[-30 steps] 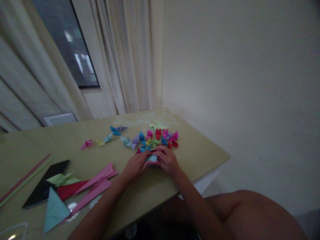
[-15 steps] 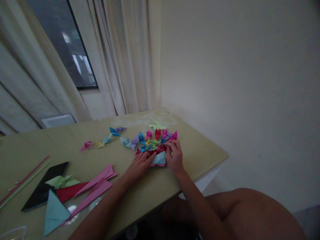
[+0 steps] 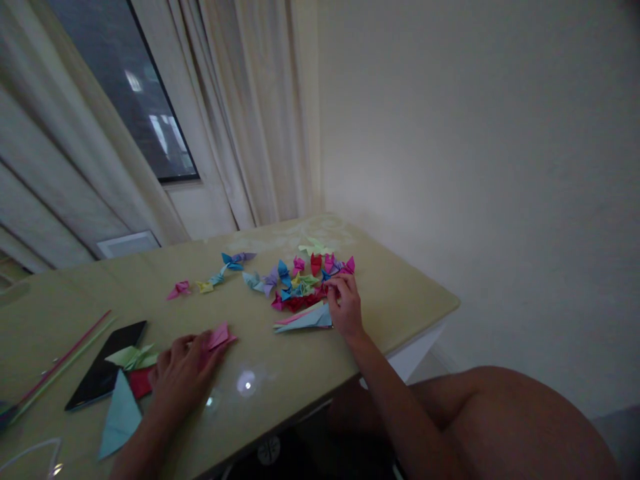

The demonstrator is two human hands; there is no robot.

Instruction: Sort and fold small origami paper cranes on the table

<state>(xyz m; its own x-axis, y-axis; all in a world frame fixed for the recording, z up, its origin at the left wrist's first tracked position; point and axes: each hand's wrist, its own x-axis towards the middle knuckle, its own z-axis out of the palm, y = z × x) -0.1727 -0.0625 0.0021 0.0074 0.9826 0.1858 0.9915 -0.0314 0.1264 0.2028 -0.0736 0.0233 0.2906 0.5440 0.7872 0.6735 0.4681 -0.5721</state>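
Note:
My left hand (image 3: 185, 367) lies over a pink folded paper (image 3: 219, 335), fingers curled around it; much of the paper is hidden. Beside its wrist are a light blue paper triangle (image 3: 121, 417), a red folded paper (image 3: 141, 381) and a light green paper crane (image 3: 133, 357). My right hand (image 3: 346, 307) is closed, fingertips pinched at the near edge of a cluster of colourful paper cranes (image 3: 303, 283); what it holds, if anything, is hidden. Touching or just beside that hand is a small stack of folded papers (image 3: 305, 320), light blue on top.
A black tablet or phone (image 3: 105, 370) lies at the left, by thin pink and green sticks (image 3: 65, 360). More paper cranes (image 3: 217, 277) form a loose row farther back. The table (image 3: 400, 293) meets a wall on the right; curtains (image 3: 250, 120) hang behind.
My left hand has left the folded stack by the cranes and moved left onto the pink paper. My right hand has stayed nearly in place. The stack now shows more fully.

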